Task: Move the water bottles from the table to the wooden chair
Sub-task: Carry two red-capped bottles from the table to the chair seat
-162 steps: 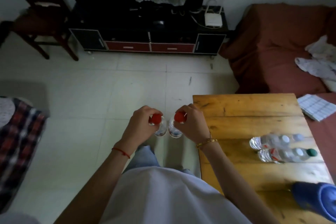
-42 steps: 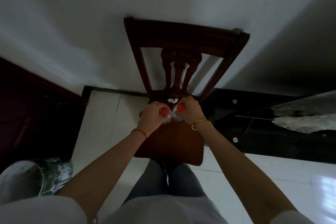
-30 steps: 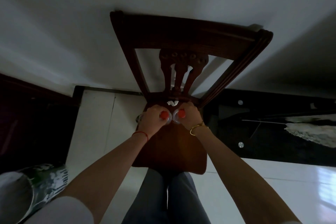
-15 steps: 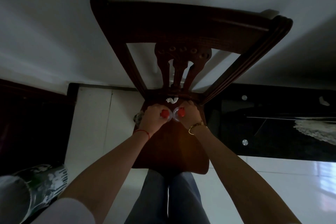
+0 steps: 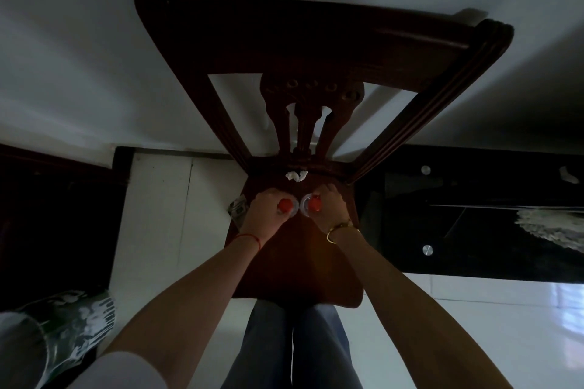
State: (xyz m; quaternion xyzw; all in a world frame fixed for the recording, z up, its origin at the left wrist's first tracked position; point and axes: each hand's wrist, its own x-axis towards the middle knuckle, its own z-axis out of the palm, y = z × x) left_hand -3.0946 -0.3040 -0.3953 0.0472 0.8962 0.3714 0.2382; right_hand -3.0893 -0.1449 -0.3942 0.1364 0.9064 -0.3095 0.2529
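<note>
A dark wooden chair (image 5: 297,265) stands right in front of me, its carved back against the white wall. Two clear water bottles with red caps stand upright side by side over the back part of the seat. My left hand (image 5: 264,211) grips the left bottle (image 5: 285,205) around its neck. My right hand (image 5: 327,204) grips the right bottle (image 5: 313,204) the same way. I see the bottles from straight above, so their bodies are mostly hidden by the caps and my fingers. Whether their bases touch the seat I cannot tell.
A crumpled white scrap (image 5: 296,175) lies at the rear of the seat. A black glass cabinet (image 5: 474,215) stands right of the chair, dark furniture (image 5: 57,215) to the left. A green patterned bin (image 5: 63,328) sits at lower left, and a small packet (image 5: 239,208) on the floor.
I carried both bottles from beside the table to the chair. Over the last second I leaned closer, and my hands with the bottles sank toward the rear of the seat.
</note>
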